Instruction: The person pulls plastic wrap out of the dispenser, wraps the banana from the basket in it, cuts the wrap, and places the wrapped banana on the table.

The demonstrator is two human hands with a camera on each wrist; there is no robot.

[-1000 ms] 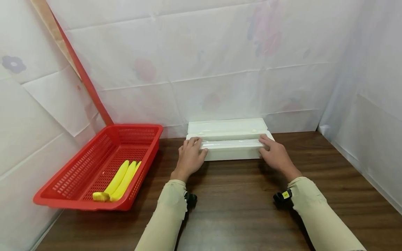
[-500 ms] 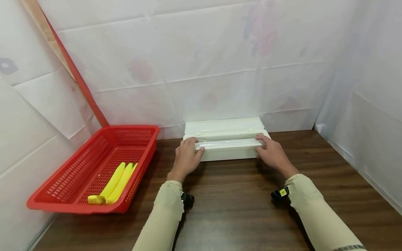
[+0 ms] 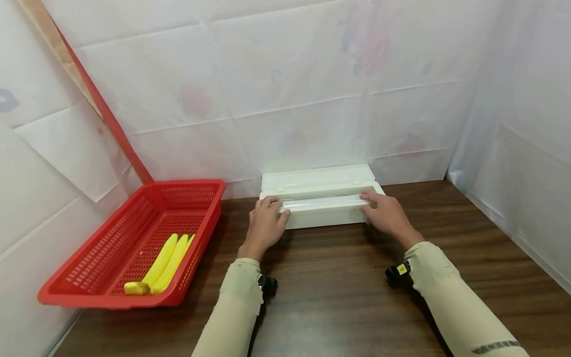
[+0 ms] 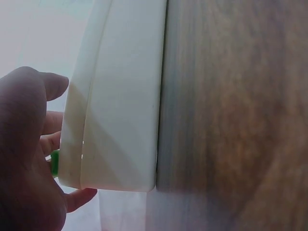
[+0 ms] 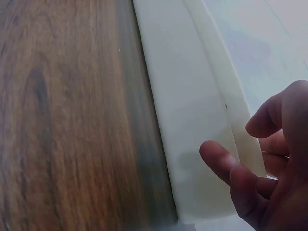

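A long white cling film dispenser (image 3: 330, 217) stands at the back of the table, its lid (image 3: 318, 176) tipped back against the wall. Clear cling film (image 3: 327, 202) shows as a shiny strip along its front slot. My left hand (image 3: 265, 223) is at the left end, thumb in front and fingers over the top, pinching the film near the front edge. At the opposite end my right hand (image 3: 387, 217) pinches likewise. In the left wrist view a small green piece (image 4: 55, 163) shows beside the fingers. The fingertips hide the film's corners.
At the left stands a red perforated basket (image 3: 209, 238) with a bunch of yellow bananas (image 3: 162, 263) in it. White patterned sheeting (image 3: 285, 99) hangs as walls behind and to both sides. Dark wood tabletop (image 3: 325, 297) lies in front of the dispenser.
The head view has turned slightly, so the scene sits further left. Both hands stay at the dispenser's ends, with only small finger shifts.
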